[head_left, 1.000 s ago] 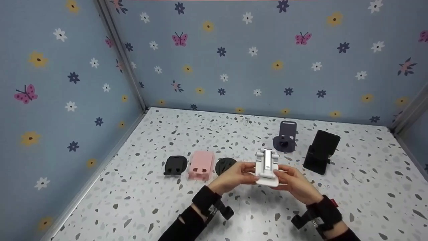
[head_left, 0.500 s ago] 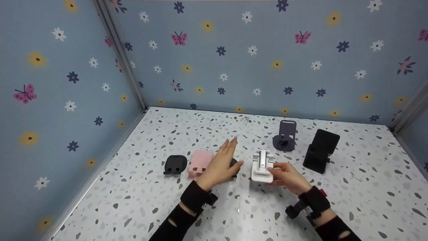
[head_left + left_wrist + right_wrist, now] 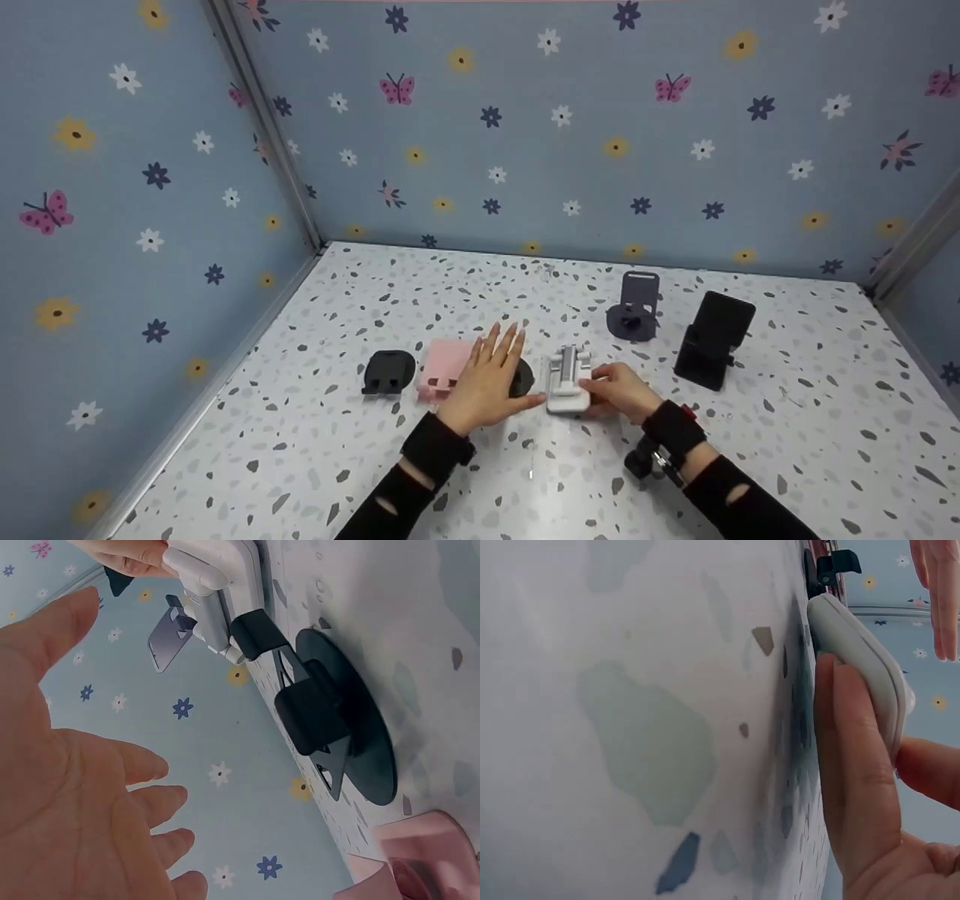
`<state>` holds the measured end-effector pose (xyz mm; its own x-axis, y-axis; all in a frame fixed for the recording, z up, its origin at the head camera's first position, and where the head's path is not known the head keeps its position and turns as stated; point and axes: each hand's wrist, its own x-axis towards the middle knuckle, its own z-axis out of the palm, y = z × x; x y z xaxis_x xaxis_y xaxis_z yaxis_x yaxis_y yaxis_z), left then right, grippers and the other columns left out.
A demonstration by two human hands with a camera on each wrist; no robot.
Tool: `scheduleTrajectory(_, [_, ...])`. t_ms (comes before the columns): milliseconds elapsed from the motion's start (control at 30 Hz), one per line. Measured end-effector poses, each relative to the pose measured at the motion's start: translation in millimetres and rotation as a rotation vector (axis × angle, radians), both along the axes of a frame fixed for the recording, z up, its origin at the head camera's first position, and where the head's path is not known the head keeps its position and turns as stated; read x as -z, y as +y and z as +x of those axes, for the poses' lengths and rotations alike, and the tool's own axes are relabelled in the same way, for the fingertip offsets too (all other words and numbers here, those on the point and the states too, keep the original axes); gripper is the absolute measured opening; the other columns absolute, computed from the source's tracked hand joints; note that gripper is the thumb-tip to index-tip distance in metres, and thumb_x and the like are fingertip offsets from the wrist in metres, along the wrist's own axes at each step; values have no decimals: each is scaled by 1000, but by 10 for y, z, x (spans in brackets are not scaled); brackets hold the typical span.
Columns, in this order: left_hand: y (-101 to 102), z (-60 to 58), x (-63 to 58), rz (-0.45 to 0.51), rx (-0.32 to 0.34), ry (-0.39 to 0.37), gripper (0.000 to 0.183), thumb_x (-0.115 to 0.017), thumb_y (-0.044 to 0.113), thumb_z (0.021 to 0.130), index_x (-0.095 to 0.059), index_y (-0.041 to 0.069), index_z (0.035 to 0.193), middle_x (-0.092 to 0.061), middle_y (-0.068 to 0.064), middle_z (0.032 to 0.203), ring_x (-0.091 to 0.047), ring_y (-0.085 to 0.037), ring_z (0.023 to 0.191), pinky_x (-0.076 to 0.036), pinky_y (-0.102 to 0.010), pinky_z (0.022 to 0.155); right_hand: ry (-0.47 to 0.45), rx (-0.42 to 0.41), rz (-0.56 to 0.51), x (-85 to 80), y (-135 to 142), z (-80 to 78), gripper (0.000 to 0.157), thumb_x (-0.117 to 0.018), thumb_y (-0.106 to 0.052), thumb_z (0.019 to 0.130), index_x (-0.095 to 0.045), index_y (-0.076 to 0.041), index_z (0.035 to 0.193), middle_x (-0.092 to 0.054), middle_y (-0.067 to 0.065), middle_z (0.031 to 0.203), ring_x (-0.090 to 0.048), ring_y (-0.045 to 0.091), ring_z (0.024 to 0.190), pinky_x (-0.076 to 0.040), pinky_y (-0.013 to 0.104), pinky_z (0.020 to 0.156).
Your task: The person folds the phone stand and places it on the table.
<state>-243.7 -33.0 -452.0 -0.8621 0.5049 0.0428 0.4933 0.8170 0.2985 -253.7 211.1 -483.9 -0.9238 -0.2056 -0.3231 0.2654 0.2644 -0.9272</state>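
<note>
My right hand (image 3: 622, 391) pinches a folded white phone stand (image 3: 568, 401) by its right side, thumb on top and fingers underneath. In the right wrist view the stand's flat base (image 3: 859, 664) is low over the speckled table, tilted a little. My left hand (image 3: 484, 384) is held flat with fingers spread, holding nothing. From the head it overlaps a dark round-based phone stand (image 3: 523, 379) and part of a pink phone stand (image 3: 448, 358). The left wrist view shows the palm apart from that dark stand (image 3: 364, 735), whose two front hooks face the camera.
A black folded phone stand (image 3: 388, 371) lies left of the pink one. Towards the back right stand a purple phone stand (image 3: 639, 289) and a black one (image 3: 718, 330), both unfolded. Flower-patterned walls (image 3: 450, 90) border the speckled table (image 3: 300, 457).
My left hand has let go of the white phone stand, moved left and spread its fingers over the dark and pink stands. My right hand has carried the white stand left and lower.
</note>
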Motion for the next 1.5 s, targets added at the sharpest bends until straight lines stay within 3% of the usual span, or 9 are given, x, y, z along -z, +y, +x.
scheduleTrajectory(200, [2, 13, 17, -39, 3, -34, 105, -56, 68, 87, -9, 7, 159, -4, -13, 166, -1, -36, 154, -5, -51, 126, 91, 29, 236, -33, -87, -21, 36, -62, -11, 95, -55, 18, 115, -69, 16, 90, -64, 9, 69, -58, 23, 64])
scheduleTrajectory(300, [10, 12, 14, -48, -1, -46, 106, -56, 69, 87, -8, 7, 159, -2, -12, 167, 0, -35, 154, -5, -51, 126, 123, 40, 330, -24, -126, -38, 33, -65, -12, 93, -60, 15, 110, -71, 14, 86, -61, 8, 67, -53, 21, 63])
scheduleTrajectory(467, [22, 7, 13, -75, 1, -45, 107, -54, 71, 87, -7, 8, 159, -3, -11, 167, -1, -33, 154, -6, -52, 126, 136, 27, 326, 16, -173, -71, 20, -66, -12, 92, -65, 8, 94, -67, 1, 70, -58, 5, 60, -47, 18, 57])
scheduleTrajectory(567, [27, 10, 13, -79, 8, -48, 107, -54, 71, 87, -8, 7, 159, -5, -11, 167, -2, -33, 154, -7, -53, 126, 141, 25, 329, 20, -179, -84, 19, -67, -12, 91, -65, 7, 91, -67, 0, 69, -57, 5, 60, -46, 18, 58])
scheduleTrajectory(867, [39, 15, 13, -86, 15, -52, 107, -56, 69, 87, -9, 5, 159, -7, -13, 166, -3, -33, 154, -7, -52, 126, 118, -22, 405, -10, -134, -93, 26, -69, -17, 91, -68, 8, 98, -68, 4, 74, -59, 9, 64, -48, 19, 63])
scheduleTrajectory(1133, [70, 5, 3, -93, 12, -56, 106, -54, 70, 87, -8, 7, 159, -6, -12, 166, -4, -34, 154, -8, -51, 126, 67, -45, 380, -57, -90, -77, 33, -67, -12, 92, -61, 13, 112, -72, 15, 80, -64, 7, 55, -57, 21, 55])
scheduleTrajectory(1333, [101, -5, 10, -82, 22, -65, 105, -55, 68, 88, -8, 7, 159, -5, -12, 167, -1, -32, 155, -8, -49, 127, 149, -83, 432, -95, -43, -49, 22, -65, -10, 92, -65, 10, 102, -72, 14, 73, -66, 9, 55, -57, 23, 54])
scheduleTrajectory(1500, [153, -4, 44, -96, 29, -73, 103, -53, 69, 89, -8, 8, 159, -4, -10, 167, 2, -30, 155, -6, -47, 127, 299, -139, 530, -143, 13, 65, 24, -65, -8, 92, -66, 12, 105, -71, 13, 69, -67, 16, 54, -55, 26, 51])
